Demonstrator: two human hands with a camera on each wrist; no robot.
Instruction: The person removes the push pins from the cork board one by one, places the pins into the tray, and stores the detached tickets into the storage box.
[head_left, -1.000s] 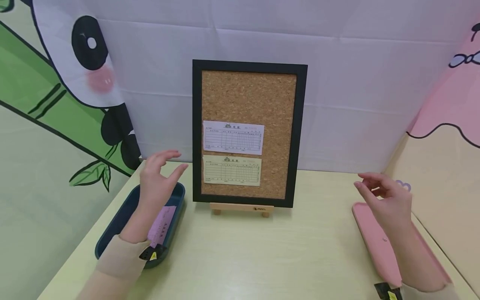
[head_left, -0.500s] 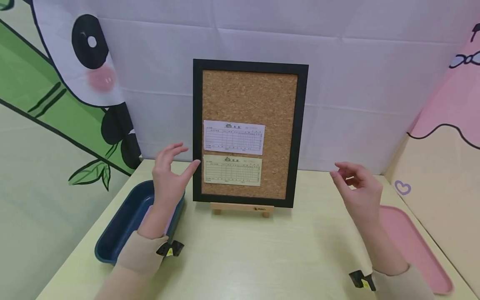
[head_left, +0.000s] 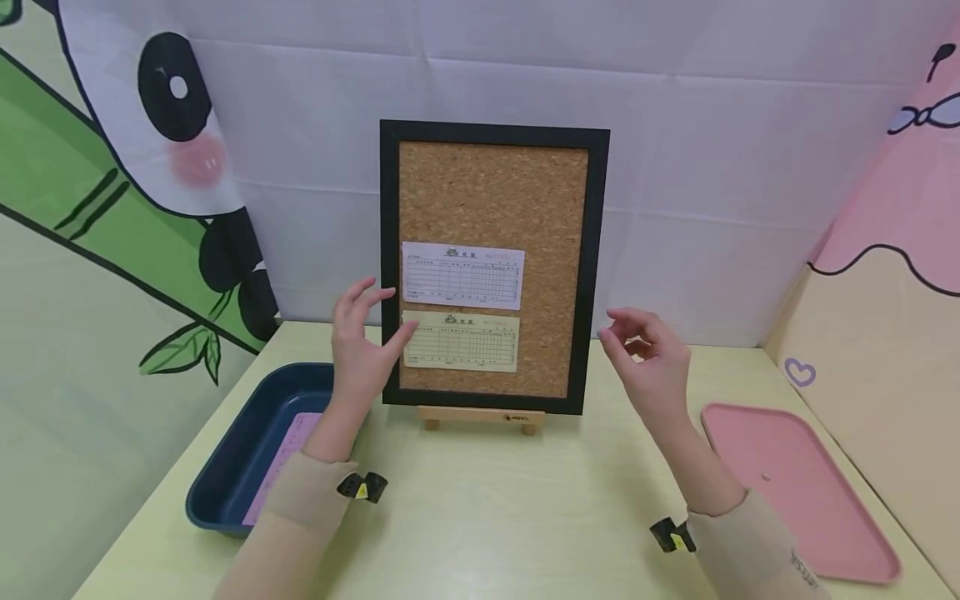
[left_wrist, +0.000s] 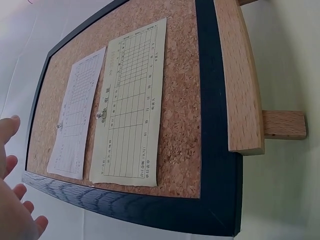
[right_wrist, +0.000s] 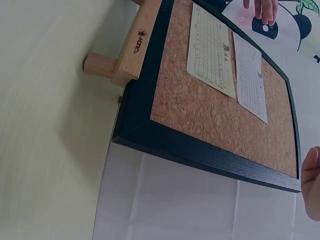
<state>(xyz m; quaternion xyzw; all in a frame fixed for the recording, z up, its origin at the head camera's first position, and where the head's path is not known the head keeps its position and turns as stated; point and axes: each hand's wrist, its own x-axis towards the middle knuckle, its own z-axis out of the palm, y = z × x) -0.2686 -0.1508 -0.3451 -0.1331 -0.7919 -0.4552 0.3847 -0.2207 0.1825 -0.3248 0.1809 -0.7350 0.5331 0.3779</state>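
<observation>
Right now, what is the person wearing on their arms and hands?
Both hands are bare, with no gloves or rings that I can see. The left hand and right hand each come out of a snug beige sleeve that ends at the wrist. A small black clip with a yellow mark sits at each cuff. The right sleeve has tiny dark print, too small to read.

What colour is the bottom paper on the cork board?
The bottom paper is pale yellow with a printed grid of lines. The head view shows it best.
</observation>
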